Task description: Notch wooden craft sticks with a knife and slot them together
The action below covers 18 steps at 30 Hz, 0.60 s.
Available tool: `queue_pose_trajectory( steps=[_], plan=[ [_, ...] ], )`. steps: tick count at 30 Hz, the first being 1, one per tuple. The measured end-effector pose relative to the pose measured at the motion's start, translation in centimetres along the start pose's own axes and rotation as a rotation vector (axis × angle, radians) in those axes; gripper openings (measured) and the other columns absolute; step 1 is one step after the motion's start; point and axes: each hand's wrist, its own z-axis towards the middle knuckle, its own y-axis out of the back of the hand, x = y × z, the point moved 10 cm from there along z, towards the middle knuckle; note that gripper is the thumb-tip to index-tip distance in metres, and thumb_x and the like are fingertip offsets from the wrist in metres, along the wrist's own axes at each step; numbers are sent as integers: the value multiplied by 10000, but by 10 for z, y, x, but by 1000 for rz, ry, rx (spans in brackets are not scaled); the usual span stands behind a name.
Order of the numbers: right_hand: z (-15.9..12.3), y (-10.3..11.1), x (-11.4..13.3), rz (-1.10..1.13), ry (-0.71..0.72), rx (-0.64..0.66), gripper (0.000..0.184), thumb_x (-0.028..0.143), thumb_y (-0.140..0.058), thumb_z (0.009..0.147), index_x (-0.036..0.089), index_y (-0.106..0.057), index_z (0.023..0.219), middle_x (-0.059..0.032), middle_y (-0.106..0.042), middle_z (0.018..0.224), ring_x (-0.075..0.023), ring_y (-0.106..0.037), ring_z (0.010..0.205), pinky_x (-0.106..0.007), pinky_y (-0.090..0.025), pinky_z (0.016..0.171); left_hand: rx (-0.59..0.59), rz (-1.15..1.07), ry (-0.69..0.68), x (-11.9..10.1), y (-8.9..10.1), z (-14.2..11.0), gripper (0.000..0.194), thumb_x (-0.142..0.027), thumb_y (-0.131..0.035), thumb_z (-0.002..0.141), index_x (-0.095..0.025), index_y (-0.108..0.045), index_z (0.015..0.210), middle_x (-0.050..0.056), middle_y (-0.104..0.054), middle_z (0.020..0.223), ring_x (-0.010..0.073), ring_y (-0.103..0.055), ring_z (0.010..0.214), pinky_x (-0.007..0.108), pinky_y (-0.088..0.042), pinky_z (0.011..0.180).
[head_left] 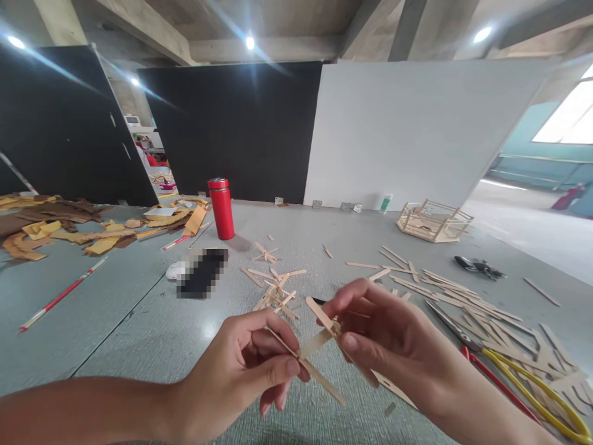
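Low over the table, my left hand [250, 361] and my right hand [389, 340] hold an assembly of wooden craft sticks [319, 343] between them. My left thumb and fingers pinch its near end, where a thin stick crosses the flat middle piece. At the far end, my right thumb and fingers close around the joint with another crossing stick [319, 313]. A dark tip shows behind my right fingers; its kind is hidden. Just beyond the hands lies a cluster of small crossed stick pieces [278, 287]. Several loose craft sticks [454, 290] are spread to the right.
Yellow-handled scissors [467, 340] and a red-handled tool [503, 386] lie at right. Farther back stand a red thermos [222, 211], a stick-built frame [433, 225] and a small bottle [385, 204]. A blurred dark rectangle [201, 275] and brown-yellow scraps [60, 225] are left.
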Motion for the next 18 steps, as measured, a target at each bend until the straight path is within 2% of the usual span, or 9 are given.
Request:
queue_pose_trajectory(
  steps=[3,7,10,13,16,18],
  plan=[
    [-1,4,-1,-140,9,-72,114,337,-646,1007,233,-606,1029,34,-563,809,-85,-426,633,-193,-381,540,-21,16,-22,-3,2,-1,239,-315,-770,911,-143,-604,921,49,-730,795,66,-590,547,157,-438,476],
    [-4,9,2,-311,51,-193,122,299,-595,1015,275,-514,1103,9,-637,926,-112,-550,710,-217,-461,597,-71,37,-41,-7,8,0,232,-315,-757,923,-150,-594,938,57,-750,827,69,-599,559,155,-440,479],
    [-8,3,12,-508,108,-211,55,259,-505,1030,264,-457,1004,-4,-638,885,-139,-599,749,-253,-512,657,-107,64,-53,-9,12,2,223,-313,-748,930,-147,-600,942,40,-740,787,61,-578,542,150,-432,474],
    [-10,1,19,-658,129,-218,165,249,-426,1045,254,-452,882,13,-568,767,-132,-536,644,-247,-489,588,-116,72,-64,-11,12,2,227,-320,-748,928,-148,-599,925,40,-737,772,61,-567,529,157,-431,473],
    [-11,10,19,-621,117,-283,196,305,-412,1068,258,-496,896,40,-504,686,-126,-477,577,-230,-442,513,-118,82,-70,-12,12,0,229,-325,-755,922,-153,-604,926,43,-739,776,64,-571,536,166,-441,488],
    [-10,17,17,-523,110,-327,118,373,-546,1028,267,-538,978,42,-525,705,-129,-525,614,-219,-469,521,-112,94,-70,-11,11,-1,227,-323,-759,921,-155,-607,928,20,-713,727,63,-567,538,164,-440,497]
  ],
)
